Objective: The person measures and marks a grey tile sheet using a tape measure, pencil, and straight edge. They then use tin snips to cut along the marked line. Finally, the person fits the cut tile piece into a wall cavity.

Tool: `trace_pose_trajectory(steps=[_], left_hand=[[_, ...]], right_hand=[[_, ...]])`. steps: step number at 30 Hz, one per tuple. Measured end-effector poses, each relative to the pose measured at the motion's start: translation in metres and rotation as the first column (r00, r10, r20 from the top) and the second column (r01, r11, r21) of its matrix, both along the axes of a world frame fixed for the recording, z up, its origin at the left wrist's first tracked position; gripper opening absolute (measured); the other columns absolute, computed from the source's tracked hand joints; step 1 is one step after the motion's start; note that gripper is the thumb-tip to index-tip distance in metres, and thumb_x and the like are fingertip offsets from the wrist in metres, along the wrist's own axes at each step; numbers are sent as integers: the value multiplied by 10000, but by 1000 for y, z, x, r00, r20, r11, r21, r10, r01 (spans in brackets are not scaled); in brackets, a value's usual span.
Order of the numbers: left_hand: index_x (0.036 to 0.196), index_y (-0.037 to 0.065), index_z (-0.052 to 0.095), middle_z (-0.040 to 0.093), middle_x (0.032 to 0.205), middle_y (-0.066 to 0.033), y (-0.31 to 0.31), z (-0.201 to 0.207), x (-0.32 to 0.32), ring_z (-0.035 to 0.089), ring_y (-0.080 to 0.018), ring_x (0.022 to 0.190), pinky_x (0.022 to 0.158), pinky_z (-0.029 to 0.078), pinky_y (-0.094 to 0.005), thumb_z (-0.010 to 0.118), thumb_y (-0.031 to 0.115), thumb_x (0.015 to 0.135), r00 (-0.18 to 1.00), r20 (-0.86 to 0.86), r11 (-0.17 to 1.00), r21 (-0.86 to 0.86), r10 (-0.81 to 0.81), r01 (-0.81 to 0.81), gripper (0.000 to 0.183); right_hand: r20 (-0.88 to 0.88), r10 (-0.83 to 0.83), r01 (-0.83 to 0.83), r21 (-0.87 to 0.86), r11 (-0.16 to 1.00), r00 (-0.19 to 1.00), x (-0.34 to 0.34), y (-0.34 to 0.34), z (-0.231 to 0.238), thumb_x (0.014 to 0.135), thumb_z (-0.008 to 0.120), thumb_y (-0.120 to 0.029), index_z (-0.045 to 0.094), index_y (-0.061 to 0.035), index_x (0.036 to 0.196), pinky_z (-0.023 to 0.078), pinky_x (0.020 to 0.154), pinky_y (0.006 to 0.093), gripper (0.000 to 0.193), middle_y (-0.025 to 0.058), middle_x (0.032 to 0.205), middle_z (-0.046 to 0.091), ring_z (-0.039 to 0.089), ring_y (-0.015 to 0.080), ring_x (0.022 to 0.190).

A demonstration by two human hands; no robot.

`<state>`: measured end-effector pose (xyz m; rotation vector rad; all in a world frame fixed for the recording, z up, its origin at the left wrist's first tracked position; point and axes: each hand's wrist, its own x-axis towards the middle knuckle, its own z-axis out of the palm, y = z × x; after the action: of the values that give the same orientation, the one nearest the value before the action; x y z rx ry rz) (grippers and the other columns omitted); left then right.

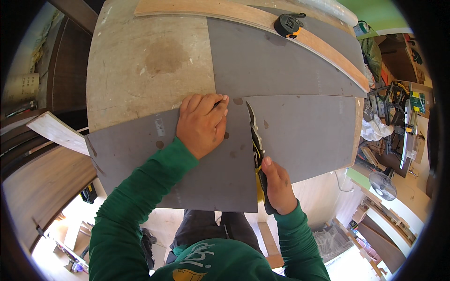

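Note:
Dark grey sheet material [206, 182] lies across the workbench, with a slit running through it from the near edge almost to the far edge. My right hand [280, 185] is closed round black-and-yellow snips [258, 157], whose blades point away from me along the slit. To the slit's left, my left hand [201, 124] presses on the sheet near its far edge. Its fingers are curled together, and a small dark bit shows between them; what it is I cannot make out. Several brown spots mark the sheet around both hands.
Another grey sheet [276, 61] lies beyond, under a long wooden board [328, 54] carrying a black-and-orange tape measure [289, 25]. The bench top [136, 79] is stained wood. A pale plank [61, 133] juts out at left. Tools [398, 107] and a fan [382, 186] are at right.

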<state>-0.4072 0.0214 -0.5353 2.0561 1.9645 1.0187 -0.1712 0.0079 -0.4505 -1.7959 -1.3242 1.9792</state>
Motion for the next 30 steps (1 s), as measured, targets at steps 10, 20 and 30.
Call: trace_pose_trajectory(steps=[10, 20, 30], left_hand=[[1157, 34, 744, 665, 1110, -27, 0, 0, 0, 591, -236, 994, 943, 448, -411, 701, 81, 872, 1000, 5, 1000, 6, -1, 1, 292], [1169, 44, 762, 675, 1108, -40, 0, 1, -2, 596, -258, 989, 901, 463, -400, 730, 64, 860, 1000, 3, 1000, 5, -7, 7, 311], [1164, 48, 765, 682, 1110, -46, 0, 0, -2, 603, -257, 995, 900, 468, -400, 724, 58, 862, 1000, 5, 1000, -2, 1, -1, 305]], right_hand=[[-21, -6, 7, 23, 1000, 1000, -2, -1, -5, 1096, 437, -568, 626, 2, 946, 436, 657, 283, 619, 14, 773, 569, 521, 107, 719], [-5, -28, 28, -17, 999, 1000, -5, 4, -5, 1102, 430, -554, 626, 18, 958, 430, 718, 288, 621, 19, 812, 569, 498, 115, 786], [4, -16, 16, 50, 999, 1000, -8, 2, -7, 1109, 433, -528, 630, 33, 953, 446, 751, 291, 615, 22, 840, 583, 502, 114, 817]])
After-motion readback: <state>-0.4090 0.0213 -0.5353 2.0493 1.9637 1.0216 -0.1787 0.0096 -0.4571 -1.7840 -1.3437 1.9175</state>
